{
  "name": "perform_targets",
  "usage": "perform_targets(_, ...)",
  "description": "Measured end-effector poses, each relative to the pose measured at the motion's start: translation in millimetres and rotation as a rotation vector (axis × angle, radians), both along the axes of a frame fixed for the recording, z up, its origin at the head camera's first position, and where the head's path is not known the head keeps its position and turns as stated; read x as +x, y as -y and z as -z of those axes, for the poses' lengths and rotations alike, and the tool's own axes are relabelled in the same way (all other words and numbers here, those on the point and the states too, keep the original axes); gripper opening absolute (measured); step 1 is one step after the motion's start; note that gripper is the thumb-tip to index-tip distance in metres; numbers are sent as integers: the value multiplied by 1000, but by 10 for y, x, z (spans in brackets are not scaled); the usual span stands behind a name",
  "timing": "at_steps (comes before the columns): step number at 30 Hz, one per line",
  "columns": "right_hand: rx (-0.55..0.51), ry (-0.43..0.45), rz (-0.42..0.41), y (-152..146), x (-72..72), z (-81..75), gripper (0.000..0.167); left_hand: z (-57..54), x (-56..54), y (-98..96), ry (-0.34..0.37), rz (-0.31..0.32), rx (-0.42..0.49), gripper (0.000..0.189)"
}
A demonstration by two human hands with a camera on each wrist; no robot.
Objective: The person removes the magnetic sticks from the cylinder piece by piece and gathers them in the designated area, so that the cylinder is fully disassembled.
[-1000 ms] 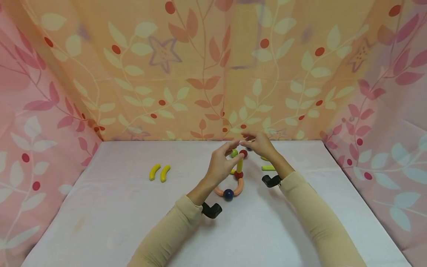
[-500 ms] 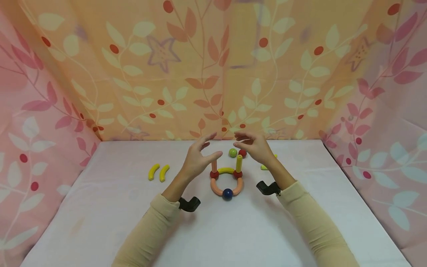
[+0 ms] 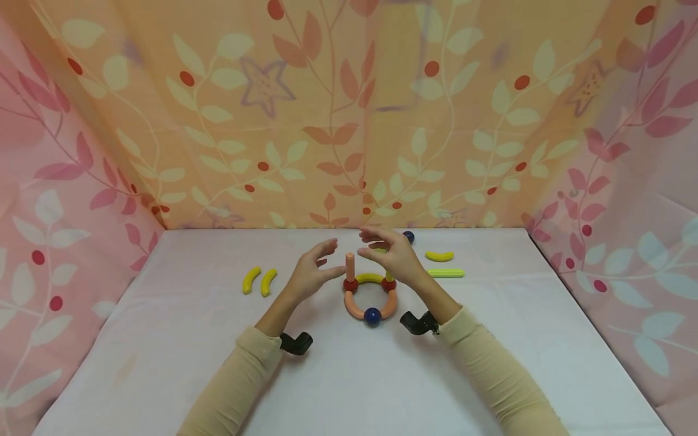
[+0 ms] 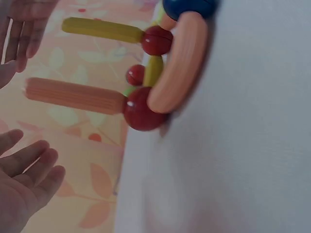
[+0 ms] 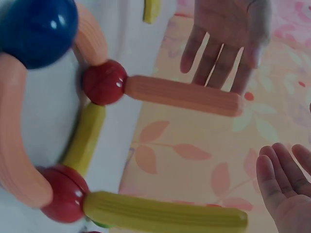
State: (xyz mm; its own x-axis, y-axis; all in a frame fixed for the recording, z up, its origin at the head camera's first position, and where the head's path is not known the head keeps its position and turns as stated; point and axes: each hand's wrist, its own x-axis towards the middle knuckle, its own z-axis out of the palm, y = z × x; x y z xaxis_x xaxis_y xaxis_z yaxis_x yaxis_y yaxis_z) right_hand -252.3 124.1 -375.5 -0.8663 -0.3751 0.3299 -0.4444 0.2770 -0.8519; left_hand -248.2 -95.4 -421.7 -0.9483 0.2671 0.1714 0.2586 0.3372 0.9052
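Curved yellow sticks (image 3: 269,283): two, at left, just beside each other.
Left hand (image 3: 311,272): thumb and fingers wide apart, holding nothing — near the pink post (image 3: 350,267), not touching it.
Ring build (image 3: 372,317): between the hands, both posts upright; seems partly assembled, and adding more would call for a steady, downward push.
Right hand (image 3: 395,257): wide, empty — clear of the yellow post (image 5: 167,212).
Green stick (image 3: 446,274): right, loose.
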Motion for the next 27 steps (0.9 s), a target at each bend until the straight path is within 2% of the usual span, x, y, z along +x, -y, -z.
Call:
perform_targets(6,27,51,1,96,25,152,49,209,-49,-13,105,-15,-66,71)
perform_targets(10,17,79,15,140,18,251,50,302,-67,-71,159,-31,-93,69)
perform_targets(17,3,163,9,202,11,409,52,389,-90,-187,233,-74,-150,56)
perform_targets(22,-20,215,20,247,10,462,51,413,-89,-246,233,-82,-177,48)
perform_targets(27,-17,263,73,276,20,467,46,409,-93,-292,246,-80,-198,37)
